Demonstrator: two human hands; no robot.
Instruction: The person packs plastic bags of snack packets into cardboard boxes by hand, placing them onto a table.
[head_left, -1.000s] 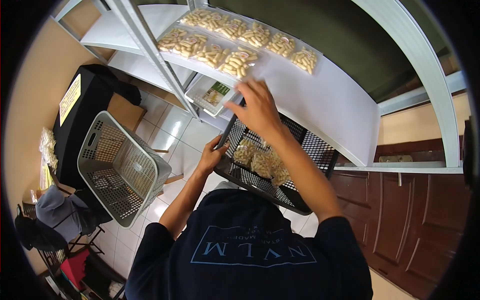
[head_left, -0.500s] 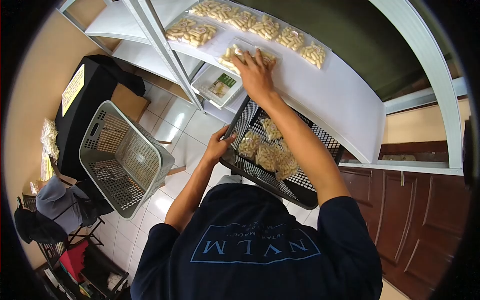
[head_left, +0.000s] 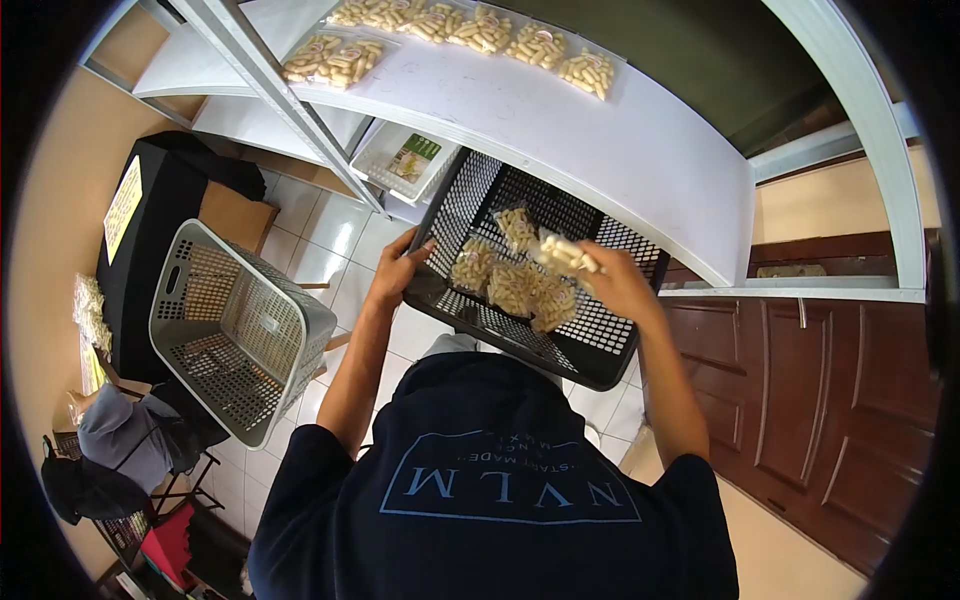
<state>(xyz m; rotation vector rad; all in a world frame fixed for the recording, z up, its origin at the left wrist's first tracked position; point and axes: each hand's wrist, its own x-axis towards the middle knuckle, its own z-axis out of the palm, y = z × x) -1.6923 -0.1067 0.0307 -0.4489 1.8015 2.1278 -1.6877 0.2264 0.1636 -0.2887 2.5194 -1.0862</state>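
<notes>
My left hand [head_left: 401, 266] is wrapped over the left rim of a black plastic basket [head_left: 482, 190], which is tilted in front of my body. My right hand [head_left: 618, 284] grips a clear bag of pale finger-shaped snacks [head_left: 566, 254], slightly blurred, over the inside of the basket. Several similar snack bags [head_left: 512, 286] lie in the basket below it. On the white shelf [head_left: 640, 150] beyond, more snack bags [head_left: 480, 30] stand in a row along the back, with others [head_left: 333, 60] at the left end.
A grey perforated basket [head_left: 240, 330] stands to the left. A white tray [head_left: 405, 160] sits under the shelf beside a metal post [head_left: 290, 100]. A black-draped table [head_left: 155, 240] is at far left, a brown wooden door [head_left: 790, 390] at right.
My right hand has come down from the shelf to the basket, carrying a snack bag that lay on the shelf's front part. My left hand stays on the basket rim.
</notes>
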